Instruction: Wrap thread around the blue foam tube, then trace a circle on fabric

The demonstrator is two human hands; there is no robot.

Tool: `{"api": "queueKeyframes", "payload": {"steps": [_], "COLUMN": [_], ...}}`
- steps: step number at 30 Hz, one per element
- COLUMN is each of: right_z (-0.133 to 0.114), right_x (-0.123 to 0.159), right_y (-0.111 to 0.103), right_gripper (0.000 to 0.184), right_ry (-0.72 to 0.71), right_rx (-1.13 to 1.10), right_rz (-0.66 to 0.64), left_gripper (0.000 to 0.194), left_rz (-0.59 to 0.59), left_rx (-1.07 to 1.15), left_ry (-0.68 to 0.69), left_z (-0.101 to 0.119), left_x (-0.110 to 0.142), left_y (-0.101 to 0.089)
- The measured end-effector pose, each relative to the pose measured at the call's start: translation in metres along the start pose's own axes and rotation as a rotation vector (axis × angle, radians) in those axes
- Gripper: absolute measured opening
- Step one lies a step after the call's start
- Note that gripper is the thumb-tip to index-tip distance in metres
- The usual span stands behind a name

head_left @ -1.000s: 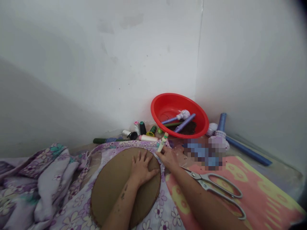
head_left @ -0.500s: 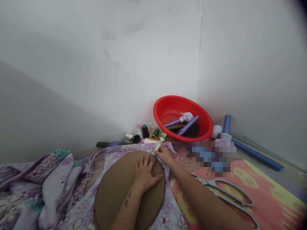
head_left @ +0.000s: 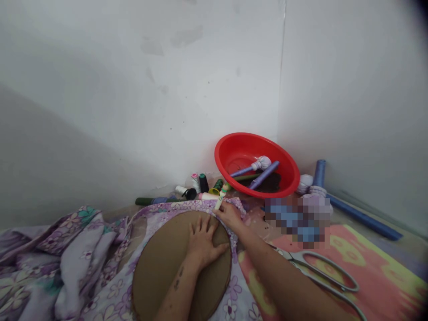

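Note:
My left hand (head_left: 202, 242) lies flat with fingers spread on a round brown cardboard disc (head_left: 160, 267). The disc rests on purple flowered fabric (head_left: 100, 272). My right hand (head_left: 230, 215) is closed around a pale green and white pen (head_left: 220, 199), its tip down at the disc's far edge on the fabric. The pen leans up and away from me.
A red basin (head_left: 257, 154) with purple sticks stands in the wall corner. Thread spools (head_left: 200, 183) lie by the wall. Large metal scissors (head_left: 321, 273) lie on a pink and yellow mat (head_left: 368, 267). Blue rolled sticks (head_left: 361, 216) lie along the right wall.
My right hand with the pen has slid a little leftward along the disc's far edge. My left hand stays flat on the disc. The view has shifted slightly.

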State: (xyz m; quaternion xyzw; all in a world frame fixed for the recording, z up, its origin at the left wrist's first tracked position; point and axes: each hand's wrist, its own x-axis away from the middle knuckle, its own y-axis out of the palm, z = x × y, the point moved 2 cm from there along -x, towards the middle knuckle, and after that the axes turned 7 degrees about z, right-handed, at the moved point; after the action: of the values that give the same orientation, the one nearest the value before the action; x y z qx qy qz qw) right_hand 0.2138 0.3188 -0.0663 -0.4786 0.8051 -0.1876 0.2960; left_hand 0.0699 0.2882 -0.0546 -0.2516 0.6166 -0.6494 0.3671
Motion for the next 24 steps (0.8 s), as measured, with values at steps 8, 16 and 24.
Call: {"api": "queueKeyframes", "payload": {"steps": [8,16,24], "right_z": [-0.003,-0.001,-0.005], "right_x": [0.001,0.003,0.003], "right_y": [-0.008,-0.014,-0.006], "right_gripper": [0.026,0.024,0.026], "right_ry": [-0.005,-0.038,0.000], "right_rx": [0.024,-0.014,0.043], "right_rz": [-0.010,-0.012,-0.009], "left_gripper": [0.076,0.076,0.076], "left_rz": [-0.064,-0.024,-0.051], "left_rx": [-0.014,0.007,-0.012], "left_ry": [-0.027,-0.009,-0.017], "left_z": [0.005,0.002,0.004], "left_x": [0.001,0.001,0.001], "left_y": [-0.007,-0.005,-0.007]}}
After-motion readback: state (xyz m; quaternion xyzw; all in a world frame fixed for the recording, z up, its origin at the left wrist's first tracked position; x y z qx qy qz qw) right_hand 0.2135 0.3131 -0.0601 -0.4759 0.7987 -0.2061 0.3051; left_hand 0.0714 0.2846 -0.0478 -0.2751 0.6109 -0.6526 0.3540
